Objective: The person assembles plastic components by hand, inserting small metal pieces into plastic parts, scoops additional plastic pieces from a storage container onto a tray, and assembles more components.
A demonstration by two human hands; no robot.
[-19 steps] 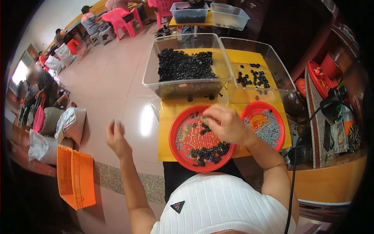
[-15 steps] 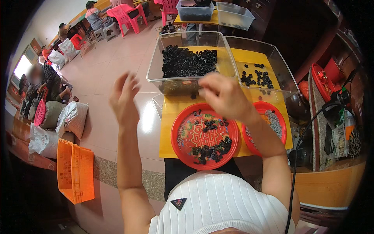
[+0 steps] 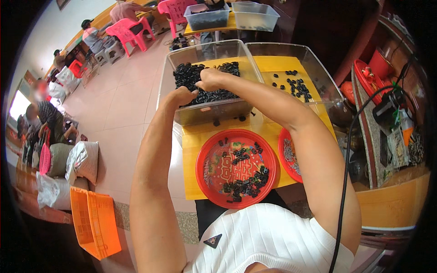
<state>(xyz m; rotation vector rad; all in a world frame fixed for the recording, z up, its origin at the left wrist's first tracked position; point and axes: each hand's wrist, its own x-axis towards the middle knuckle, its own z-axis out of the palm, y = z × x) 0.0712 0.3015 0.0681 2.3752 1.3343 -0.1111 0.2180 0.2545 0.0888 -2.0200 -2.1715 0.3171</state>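
A clear plastic bin (image 3: 214, 111) holds a heap of small black plastic pieces (image 3: 186, 72). Over the heap, my right hand (image 3: 212, 80) is closed, its fingertips down among the pieces. My left hand (image 3: 183, 95) reaches past the bin's left rim, its fingers curled and partly hidden. The two hands are close together but apart; whatever they hold is too small to make out. Nearer my body, a round red tray (image 3: 200, 168) carries scattered black pieces (image 3: 246, 184). My right forearm partly covers a second red tray (image 3: 282, 152) with small grey metal bits.
Another clear bin (image 3: 314, 59) on the right contains fewer black pieces. A yellow board (image 3: 191, 159) lies under the bins and trays. A black cable (image 3: 347, 168) hangs at my right. An orange crate (image 3: 95, 223) and white sacks (image 3: 83, 159) stand left; people sit farther off.
Both hands have moved forward and down from the air into the heap bin, the right one also leftward. The view has shifted slightly.
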